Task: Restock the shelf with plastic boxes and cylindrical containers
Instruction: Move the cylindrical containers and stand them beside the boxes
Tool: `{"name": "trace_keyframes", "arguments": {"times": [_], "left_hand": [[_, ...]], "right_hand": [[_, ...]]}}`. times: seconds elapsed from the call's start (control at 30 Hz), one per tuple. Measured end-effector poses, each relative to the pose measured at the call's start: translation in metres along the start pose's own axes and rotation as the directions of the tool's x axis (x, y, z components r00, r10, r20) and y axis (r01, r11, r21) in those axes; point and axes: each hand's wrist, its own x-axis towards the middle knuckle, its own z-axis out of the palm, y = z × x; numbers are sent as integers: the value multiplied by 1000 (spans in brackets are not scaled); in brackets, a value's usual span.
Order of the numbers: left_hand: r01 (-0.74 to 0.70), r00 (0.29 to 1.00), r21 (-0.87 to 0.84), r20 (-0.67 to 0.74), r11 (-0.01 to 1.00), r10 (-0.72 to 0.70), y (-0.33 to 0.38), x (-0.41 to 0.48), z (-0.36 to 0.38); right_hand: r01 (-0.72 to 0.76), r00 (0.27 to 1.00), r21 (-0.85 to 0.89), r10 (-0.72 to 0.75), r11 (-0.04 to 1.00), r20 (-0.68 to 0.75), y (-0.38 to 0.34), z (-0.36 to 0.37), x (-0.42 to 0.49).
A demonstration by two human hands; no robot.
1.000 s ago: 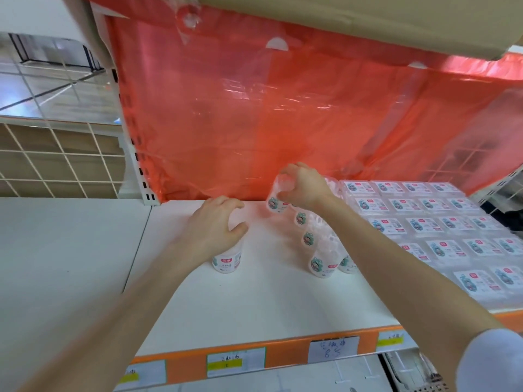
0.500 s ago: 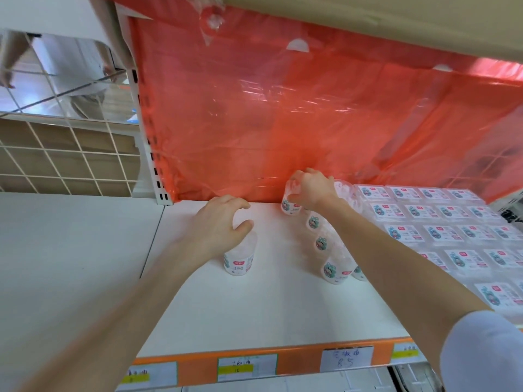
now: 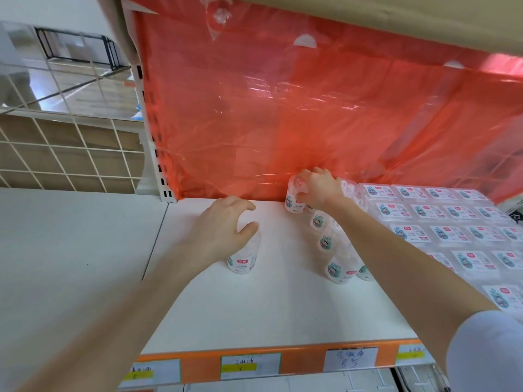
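On the white shelf (image 3: 254, 306) my left hand (image 3: 220, 230) grips the top of a clear cylindrical container (image 3: 243, 263) that stands alone near the middle. My right hand (image 3: 318, 188) holds another cylindrical container (image 3: 293, 200) from above at the back of the shelf, against the red plastic sheet. Behind my right forearm a row of several more cylindrical containers (image 3: 336, 271) runs toward the front. Flat clear plastic boxes (image 3: 452, 233) with labels fill the right part of the shelf in rows.
A red plastic sheet (image 3: 283, 108) hangs behind the shelf under a cardboard panel. A white slotted upright (image 3: 158, 165) and wire grid (image 3: 56, 154) stand at left, beside another white shelf (image 3: 70, 250). An orange price strip (image 3: 254, 363) with labels lines the front edge.
My right hand has carried its container a little further back, down to the shelf by the red sheet. My left hand stays on its container. The view shifted slightly.
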Motion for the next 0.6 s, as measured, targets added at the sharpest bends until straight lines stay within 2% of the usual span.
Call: {"name": "trace_keyframes", "arguments": {"times": [0.47,0.6], "left_hand": [[-36,999,-22,22,999,37,5,-9,10],[-32,997,-71,70,997,37,4,-10,8]], "right_hand": [[-4,999,34,6,999,-36,4,3,3],[-5,1000,26,6,1000,-28,5,4,4]]}}
